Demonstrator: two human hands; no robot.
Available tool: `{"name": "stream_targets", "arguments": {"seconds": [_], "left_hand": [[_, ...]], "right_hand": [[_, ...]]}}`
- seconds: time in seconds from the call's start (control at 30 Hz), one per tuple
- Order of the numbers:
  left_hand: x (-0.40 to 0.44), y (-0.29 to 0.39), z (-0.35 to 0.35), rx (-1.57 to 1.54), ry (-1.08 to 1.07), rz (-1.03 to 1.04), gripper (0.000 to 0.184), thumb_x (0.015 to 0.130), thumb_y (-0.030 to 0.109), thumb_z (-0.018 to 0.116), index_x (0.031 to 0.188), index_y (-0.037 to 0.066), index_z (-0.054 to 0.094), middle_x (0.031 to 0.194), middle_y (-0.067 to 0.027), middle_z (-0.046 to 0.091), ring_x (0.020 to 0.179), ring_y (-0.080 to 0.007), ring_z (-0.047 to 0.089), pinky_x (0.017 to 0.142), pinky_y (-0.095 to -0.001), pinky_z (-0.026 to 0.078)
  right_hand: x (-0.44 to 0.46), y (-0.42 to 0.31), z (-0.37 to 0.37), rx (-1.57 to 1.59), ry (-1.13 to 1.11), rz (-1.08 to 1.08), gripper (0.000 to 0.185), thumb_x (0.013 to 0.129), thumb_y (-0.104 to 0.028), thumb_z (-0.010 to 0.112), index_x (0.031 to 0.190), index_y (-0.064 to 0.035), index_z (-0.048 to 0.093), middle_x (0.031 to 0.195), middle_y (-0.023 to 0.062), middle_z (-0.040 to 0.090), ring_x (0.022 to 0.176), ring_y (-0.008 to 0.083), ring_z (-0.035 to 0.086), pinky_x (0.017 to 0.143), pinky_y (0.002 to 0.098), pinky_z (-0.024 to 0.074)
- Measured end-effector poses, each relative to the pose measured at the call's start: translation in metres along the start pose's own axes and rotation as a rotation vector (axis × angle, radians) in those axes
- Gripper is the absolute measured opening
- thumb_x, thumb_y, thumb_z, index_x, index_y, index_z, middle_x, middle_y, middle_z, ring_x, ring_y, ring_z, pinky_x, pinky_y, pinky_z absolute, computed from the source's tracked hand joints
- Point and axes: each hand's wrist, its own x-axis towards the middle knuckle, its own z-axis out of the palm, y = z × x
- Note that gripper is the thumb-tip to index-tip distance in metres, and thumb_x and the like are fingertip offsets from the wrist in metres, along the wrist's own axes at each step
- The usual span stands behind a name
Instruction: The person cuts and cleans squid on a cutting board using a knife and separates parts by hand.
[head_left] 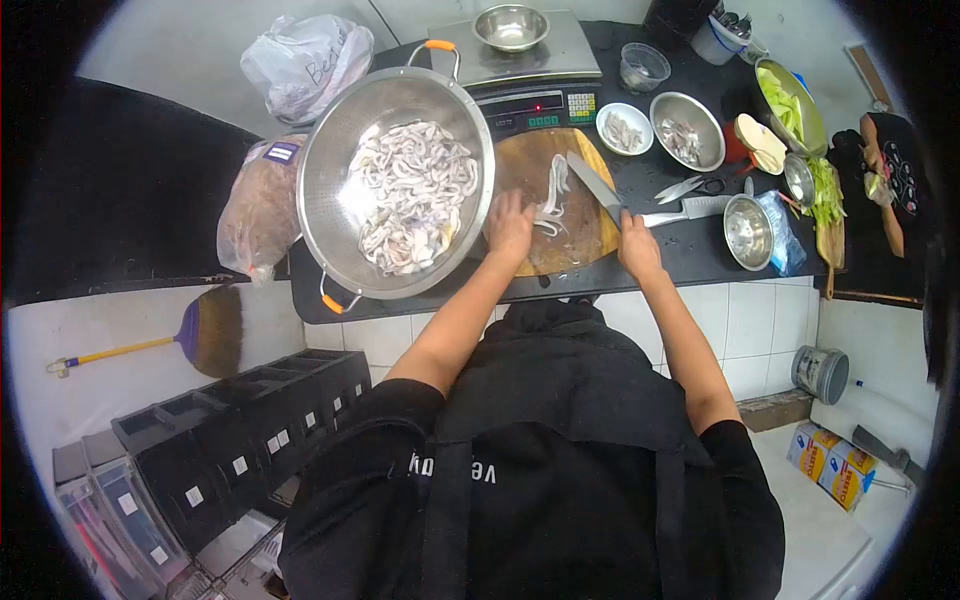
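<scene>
Pressed the left hand (511,225) down at the left side of the round board (590,235), with fingers bent just beside the lower ends of the pale strips (558,185); could not tell whether gripping one. Closed the right hand (640,245) around the handle of a knife (598,188) at the board's right edge, with blade angled over the wood toward the strips' upper ends.

Read handwriting starting "Be" on a white bag (305,62), far left beyond the board, and white lettering starting "ve" on the black apron (560,400), nearer than the board. Found the carton's print (832,465), low right of the board, too small to read surely.

Counted one colander (325,190) with many more strips, left of the board; one scale (570,55) beyond, bearing one steel bowl (511,28); one white bowl (608,142) beyond to the right; one white-handled knife (705,207) right of the board; and, farther right, one other person (885,180).
</scene>
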Motion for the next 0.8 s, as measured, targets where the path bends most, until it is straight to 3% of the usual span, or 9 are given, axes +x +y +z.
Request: {"name": "stream_targets", "arguments": {"seconds": [0.07, 0.2, 0.27, 0.37, 0.4, 0.43, 0.53, 0.63, 0.8], "left_hand": [[0.005, -0.014, 0.032, 0.108, -0.049, 0.227, 0.029, 0.079, 0.017, 0.066, 0.105, 0.007, 0.060, 0.115, -0.0153, 0.054, 0.110, -0.0336, 0.053, 0.101, -0.0485, 0.037], [0.012, -0.008, 0.018, -0.087, -0.099, 0.162, 0.029, 0.080, 0.017, 0.066, 0.105, 0.004, 0.058, 0.104, -0.0172, 0.060, 0.102, -0.0341, 0.058, 0.098, -0.0479, 0.040], [0.018, -0.003, 0.011, -0.379, -0.270, -0.155, 0.032, 0.086, 0.019, 0.063, 0.110, 0.001, 0.055, 0.107, -0.0212, 0.062, 0.101, -0.0397, 0.059, 0.092, -0.0469, 0.044], [0.019, -0.001, 0.010, -0.607, -0.177, -0.244, 0.040, 0.090, 0.022, 0.061, 0.119, -0.003, 0.049, 0.103, -0.0255, 0.063, 0.098, -0.0411, 0.061, 0.086, -0.0450, 0.048], [0.023, 0.003, -0.001, -0.673, -0.248, -0.330, 0.041, 0.087, 0.021, 0.064, 0.115, -0.004, 0.050, 0.114, -0.0244, 0.061, 0.108, -0.0376, 0.059, 0.091, -0.0403, 0.046], [0.026, -0.004, 0.008, -0.668, -0.248, -0.329, 0.041, 0.087, 0.021, 0.064, 0.115, -0.004, 0.050, 0.114, -0.0244, 0.061, 0.108, -0.0376, 0.059, 0.091, -0.0403, 0.046], [0.034, -0.008, 0.006, -1.122, -0.383, -0.367, 0.036, 0.088, 0.007, 0.060, 0.120, -0.004, 0.048, 0.111, -0.0136, 0.063, 0.104, -0.0204, 0.059, 0.087, -0.0329, 0.047], [0.041, 0.020, -0.037, -1.360, -0.457, -0.421, 0.038, 0.090, -0.001, 0.055, 0.126, -0.002, 0.044, 0.117, -0.0109, 0.059, 0.108, -0.0178, 0.057, 0.095, -0.0302, 0.042], [0.041, 0.059, -0.058, -1.340, -0.313, -0.375, 0.036, 0.090, -0.003, 0.051, 0.125, 0.004, 0.047, 0.119, -0.0060, 0.059, 0.107, -0.0147, 0.055, 0.089, -0.0292, 0.044]], "right_hand": [[0.006, -0.001, 0.013, -0.023, 0.004, -0.043, 0.044, 0.089, -0.009, 0.046, 0.132, 0.0005, 0.042, 0.112, 0.0235, 0.052, 0.102, 0.0393, 0.059, 0.084, 0.0461, 0.0512], [0.022, -0.010, 0.021, -0.108, -0.084, -0.044, 0.046, 0.092, -0.018, 0.050, 0.134, 0.0001, 0.041, 0.114, 0.0224, 0.052, 0.103, 0.0380, 0.057, 0.089, 0.0446, 0.0496], [0.024, -0.006, 0.017, -0.111, -0.085, -0.112, 0.047, 0.091, -0.022, 0.054, 0.132, -0.0004, 0.043, 0.115, 0.0221, 0.052, 0.103, 0.0385, 0.056, 0.090, 0.0450, 0.0488], [0.029, -0.005, -0.007, -0.016, -0.084, -0.184, 0.047, 0.086, -0.025, 0.064, 0.125, -0.0024, 0.053, 0.115, 0.0219, 0.054, 0.104, 0.0404, 0.055, 0.092, 0.0468, 0.0464], [0.033, -0.003, -0.015, 0.050, -0.083, -0.210, 0.042, 0.086, -0.024, 0.063, 0.121, -0.0027, 0.056, 0.112, 0.0219, 0.055, 0.103, 0.0404, 0.056, 0.092, 0.0464, 0.0463], [0.036, -0.002, -0.024, 0.118, -0.080, -0.235, 0.038, 0.086, -0.023, 0.062, 0.118, -0.0030, 0.059, 0.109, 0.0219, 0.057, 0.102, 0.0404, 0.056, 0.091, 0.0460, 0.0461], [0.041, -0.001, -0.053, 0.366, -0.063, -0.207, 0.029, 0.087, -0.021, 0.060, 0.111, -0.0039, 0.064, 0.103, 0.0215, 0.059, 0.098, 0.0394, 0.058, 0.090, 0.0451, 0.0457], [0.045, -0.009, -0.083, 0.520, -0.026, -0.292, 0.024, 0.087, -0.020, 0.060, 0.105, -0.0043, 0.066, 0.099, 0.0206, 0.061, 0.096, 0.0379, 0.059, 0.089, 0.0440, 0.0455], [0.052, -0.031, -0.119, 0.603, 0.044, -0.563, 0.020, 0.088, -0.015, 0.060, 0.105, -0.0054, 0.067, 0.096, 0.0151, 0.062, 0.087, 0.0306, 0.061, 0.080, 0.0394, 0.0476]]}}
